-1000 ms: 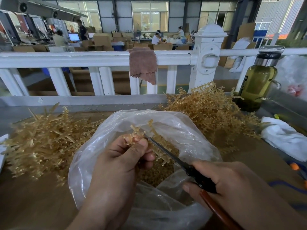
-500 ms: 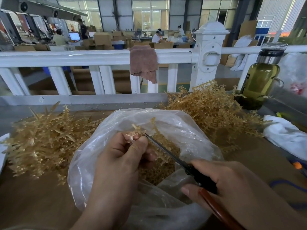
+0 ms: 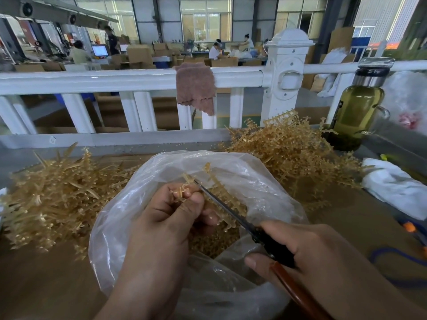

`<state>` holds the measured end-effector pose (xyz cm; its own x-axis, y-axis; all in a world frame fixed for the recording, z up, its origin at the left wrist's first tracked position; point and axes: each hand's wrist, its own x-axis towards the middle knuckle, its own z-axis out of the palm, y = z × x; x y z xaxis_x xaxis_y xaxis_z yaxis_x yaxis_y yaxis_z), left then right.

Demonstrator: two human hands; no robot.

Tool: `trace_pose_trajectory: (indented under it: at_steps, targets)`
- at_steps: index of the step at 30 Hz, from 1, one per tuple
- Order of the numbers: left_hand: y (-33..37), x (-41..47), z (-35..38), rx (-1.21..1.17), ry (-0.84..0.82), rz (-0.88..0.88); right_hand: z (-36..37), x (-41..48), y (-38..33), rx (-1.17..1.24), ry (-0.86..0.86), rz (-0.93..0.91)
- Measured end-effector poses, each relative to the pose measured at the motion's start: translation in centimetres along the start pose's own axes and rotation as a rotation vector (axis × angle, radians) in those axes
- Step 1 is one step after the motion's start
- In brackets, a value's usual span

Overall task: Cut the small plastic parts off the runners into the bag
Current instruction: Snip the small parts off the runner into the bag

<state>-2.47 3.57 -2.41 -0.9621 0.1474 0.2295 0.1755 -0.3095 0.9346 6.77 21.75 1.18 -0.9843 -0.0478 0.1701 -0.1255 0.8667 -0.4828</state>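
My left hand pinches a tan plastic runner between thumb and fingers over the open mouth of a clear plastic bag. My right hand grips scissors with a black and red-brown handle; the blade tips sit right at the runner's held end by my left thumb. Small cut tan parts lie inside the bag below the runner.
A pile of tan runners lies at the left and another pile at the back right. A bottle of yellow-green liquid stands far right, with a white cloth nearer. A white railing with a brown rag borders the far edge.
The scissor tips have crept a little closer to the runner's held end, and my left fingers have shifted their pinch slightly. Both hands stay over the bag.
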Motion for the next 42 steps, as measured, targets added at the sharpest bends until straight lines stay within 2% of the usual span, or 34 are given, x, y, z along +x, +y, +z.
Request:
trace_pose_trajectory:
  at_steps: [14, 30, 42]
  targets:
    - [0.6, -0.2, 0.5, -0.099, -0.024, -0.054, 0.4, 0.0, -0.7, 0.018, 0.02, 0.052]
    - [0.4, -0.1, 0.4, -0.041, 0.008, -0.012, 0.7, 0.1, -0.2, 0.083, 0.006, 0.034]
    - [0.4, -0.2, 0.4, -0.048, 0.018, 0.007, 1.1, 0.1, -0.4, 0.025, 0.047, 0.051]
